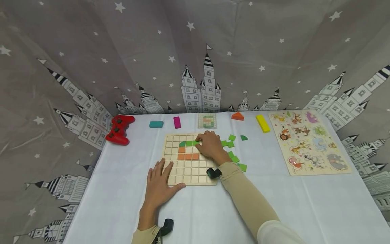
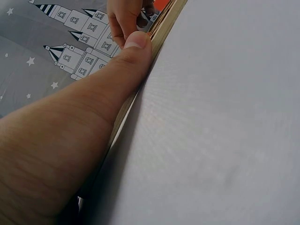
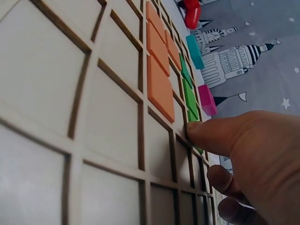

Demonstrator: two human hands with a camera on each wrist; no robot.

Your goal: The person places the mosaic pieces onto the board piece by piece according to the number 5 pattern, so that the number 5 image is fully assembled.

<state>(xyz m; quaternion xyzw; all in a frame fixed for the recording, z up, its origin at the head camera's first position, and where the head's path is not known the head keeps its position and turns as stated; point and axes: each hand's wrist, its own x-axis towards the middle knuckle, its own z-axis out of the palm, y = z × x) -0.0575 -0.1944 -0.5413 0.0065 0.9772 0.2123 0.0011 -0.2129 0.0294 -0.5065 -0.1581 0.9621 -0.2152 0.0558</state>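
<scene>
A wooden grid board [image 1: 190,173] lies on the white tablecloth. Over its upper right part, my right hand [image 1: 210,144] has its thumb and fingers at a green square tile [image 1: 196,143], the right end of a short green row. Beside it in the row are a green square [image 1: 189,143] and a green quarter-round tile [image 1: 182,144]. Orange tiles [image 3: 160,89] fill several cells below. My left hand [image 1: 159,186] rests with spread fingers at the board's lower left; its thumb [image 2: 138,44] touches the near edge. The right thumb partly hides the tile.
Loose green tiles [image 1: 232,137] lie right of the board. A small pattern card [image 1: 199,125] stands behind it, among teal [image 1: 156,124], magenta [image 1: 177,122], orange [image 1: 237,116] and yellow [image 1: 263,123] blocks. A red game controller [image 1: 119,129] is at left, an animal puzzle [image 1: 292,149] at right.
</scene>
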